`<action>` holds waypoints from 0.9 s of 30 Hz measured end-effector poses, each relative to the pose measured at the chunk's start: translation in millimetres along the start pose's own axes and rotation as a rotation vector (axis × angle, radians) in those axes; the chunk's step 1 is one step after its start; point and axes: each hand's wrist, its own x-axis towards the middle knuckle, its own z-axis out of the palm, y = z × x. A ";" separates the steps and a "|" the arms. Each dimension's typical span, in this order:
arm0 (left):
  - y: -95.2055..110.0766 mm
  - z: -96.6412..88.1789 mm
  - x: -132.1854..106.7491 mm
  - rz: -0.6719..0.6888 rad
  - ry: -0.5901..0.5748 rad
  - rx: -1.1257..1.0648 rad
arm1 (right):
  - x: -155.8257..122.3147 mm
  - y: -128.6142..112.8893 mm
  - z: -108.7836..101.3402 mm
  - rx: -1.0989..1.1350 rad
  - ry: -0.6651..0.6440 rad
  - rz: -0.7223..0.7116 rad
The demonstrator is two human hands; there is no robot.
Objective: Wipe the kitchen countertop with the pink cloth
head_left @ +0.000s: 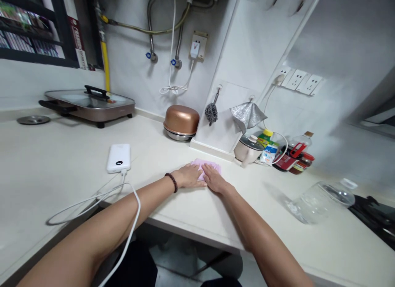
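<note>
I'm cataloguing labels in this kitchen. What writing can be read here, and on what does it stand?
None reads clearly.
Red-and-white strip by the window: print too blurred.
Small bottle with blue-and-white label: too small.
Red-labelled bottle: unreadable.
Power bank: a dark mark, illegible.
Both hands press a pink cloth, which bears no text.

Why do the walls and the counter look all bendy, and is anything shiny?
Head view: the wide lens bows the white countertop edge and tilts the walls; the clear glass jar lying on its side glints; both hands on the pink cloth look sharp, with soft, faint shadows.
</note>
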 end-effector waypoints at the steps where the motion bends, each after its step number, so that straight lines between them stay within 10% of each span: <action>1: 3.6 -2.0 -9.9 0.017 0.005 0.012 | -9.0 -6.6 1.2 0.013 0.001 -0.015; 9: 34.0 -35.6 -66.1 0.031 -0.031 0.090 | -81.4 -68.5 7.1 0.072 0.019 -0.100; 17: 68.4 -4.1 -126.4 0.160 0.052 0.137 | -139.7 -110.4 18.1 0.093 0.018 -0.227; 27: 22.2 -15.9 -89.6 0.018 0.040 0.173 | -54.2 -92.0 11.0 0.093 -0.005 -0.171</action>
